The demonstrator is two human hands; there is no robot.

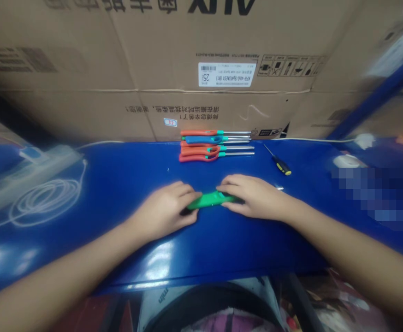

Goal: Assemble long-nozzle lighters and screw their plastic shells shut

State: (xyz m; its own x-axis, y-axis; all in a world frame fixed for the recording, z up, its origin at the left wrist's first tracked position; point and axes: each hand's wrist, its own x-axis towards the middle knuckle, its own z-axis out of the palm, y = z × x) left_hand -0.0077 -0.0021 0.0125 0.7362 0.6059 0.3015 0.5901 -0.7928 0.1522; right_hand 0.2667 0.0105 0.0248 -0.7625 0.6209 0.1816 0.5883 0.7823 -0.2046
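Observation:
A green long-necked lighter [207,200] lies level between my two hands, just above or on the blue surface. My left hand [172,208] is closed round its handle end. The fingers of my right hand [248,196] grip the other end near the trigger. A short metal tip shows past my right hand, and the rest of the neck is hidden behind it. Beyond my hands lies a group of similar lighters, orange ones [196,157] and a blue one [199,139], their metal necks pointing right.
A black and yellow screwdriver [282,165] lies right of the lighters. A coiled white cable [45,203] rests on the left. Behind stands a large cardboard box [101,92] with upside-down print. Blue shelf posts [377,92] rise at the sides. The blue shelf [257,249] ends near my body.

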